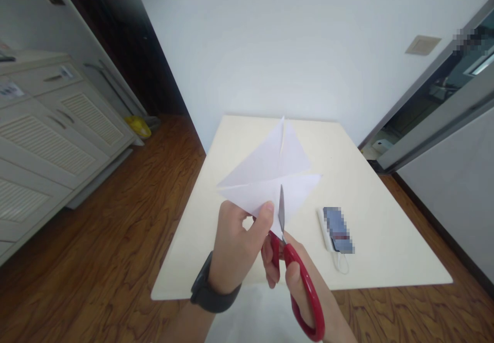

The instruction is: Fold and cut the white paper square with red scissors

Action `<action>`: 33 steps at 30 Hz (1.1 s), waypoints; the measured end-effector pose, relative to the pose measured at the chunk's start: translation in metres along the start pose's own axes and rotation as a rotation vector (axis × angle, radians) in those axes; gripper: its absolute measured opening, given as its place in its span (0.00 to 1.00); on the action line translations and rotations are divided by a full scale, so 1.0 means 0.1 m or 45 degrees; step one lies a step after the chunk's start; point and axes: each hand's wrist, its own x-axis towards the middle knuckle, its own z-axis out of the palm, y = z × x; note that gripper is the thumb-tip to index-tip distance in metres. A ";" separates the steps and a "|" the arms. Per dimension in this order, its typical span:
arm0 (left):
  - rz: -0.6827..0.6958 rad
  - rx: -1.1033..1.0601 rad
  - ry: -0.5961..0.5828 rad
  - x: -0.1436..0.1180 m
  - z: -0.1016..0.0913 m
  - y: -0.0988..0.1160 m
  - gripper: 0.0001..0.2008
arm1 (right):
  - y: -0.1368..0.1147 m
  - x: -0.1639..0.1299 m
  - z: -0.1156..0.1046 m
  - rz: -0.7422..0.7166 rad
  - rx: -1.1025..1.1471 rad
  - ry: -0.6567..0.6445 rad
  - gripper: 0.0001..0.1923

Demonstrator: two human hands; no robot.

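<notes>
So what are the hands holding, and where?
Left hand pinches the folded paper at its lower corner; right hand holds the red scissors by the handles.

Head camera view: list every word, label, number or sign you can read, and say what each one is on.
No text can be read.
Phone on the table: screen blurred.
Labels on the cabinet drawers: too small to read.
Patch at the door frame: blurred.
Folded paper, in the left hand: blank.
Red scissors, in the right hand: no marking shows.

One head camera looks forward and down (close over the hands) across a cream table (366, 178)
</notes>
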 end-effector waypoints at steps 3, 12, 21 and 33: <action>-0.021 -0.033 -0.023 -0.03 0.00 0.00 0.18 | -0.02 0.00 0.01 -0.012 0.065 -0.015 0.24; -0.004 -0.046 -0.026 -0.05 -0.01 0.00 0.18 | -0.07 0.01 0.00 -0.027 0.113 -0.044 0.23; -0.030 -0.053 -0.026 -0.05 -0.01 0.02 0.19 | -0.10 0.03 0.02 -0.012 0.160 -0.053 0.27; -0.035 0.011 -0.013 -0.05 -0.02 0.01 0.18 | -0.09 0.02 0.03 0.011 0.167 -0.035 0.25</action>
